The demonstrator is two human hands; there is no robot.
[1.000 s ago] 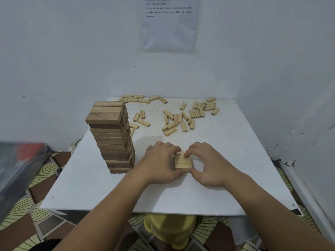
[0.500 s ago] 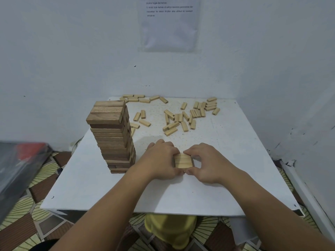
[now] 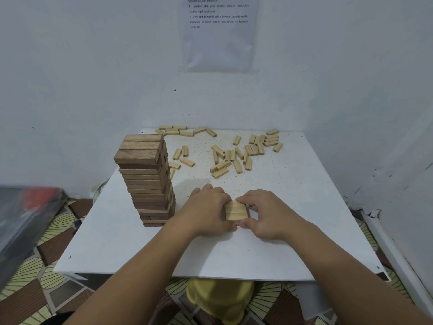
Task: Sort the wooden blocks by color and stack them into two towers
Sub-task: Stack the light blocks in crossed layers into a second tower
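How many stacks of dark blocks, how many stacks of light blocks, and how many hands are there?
dark block stack: 1
light block stack, held between both hands: 1
hands: 2, the left hand and the right hand
Total: 4
The loose light blocks scattered behind are not stacked, so they are not counted.

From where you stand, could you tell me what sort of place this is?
Likely a makeshift indoor test corner: a white board serving as a table, bare walls, and an instruction sheet taped above.
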